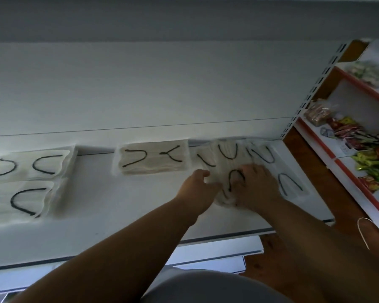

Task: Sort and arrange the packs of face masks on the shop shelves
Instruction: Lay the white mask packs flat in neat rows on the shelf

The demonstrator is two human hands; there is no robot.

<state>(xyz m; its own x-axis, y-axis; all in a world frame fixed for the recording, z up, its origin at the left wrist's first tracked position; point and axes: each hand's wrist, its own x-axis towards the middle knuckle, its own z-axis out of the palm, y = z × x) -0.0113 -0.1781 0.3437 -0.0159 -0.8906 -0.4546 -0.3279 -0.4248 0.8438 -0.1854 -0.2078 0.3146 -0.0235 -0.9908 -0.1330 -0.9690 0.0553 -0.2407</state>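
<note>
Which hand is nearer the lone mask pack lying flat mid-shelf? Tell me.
Left. The left hand sits just below the lone mask pack's right corner, pinching the bunched pack. The right hand rests farther right, on that bunched pack.

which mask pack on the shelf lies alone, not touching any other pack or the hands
The middle pack, lying flat at the back of the white shelf. The left packs sit stacked together, and the right pile is under both hands.
</note>
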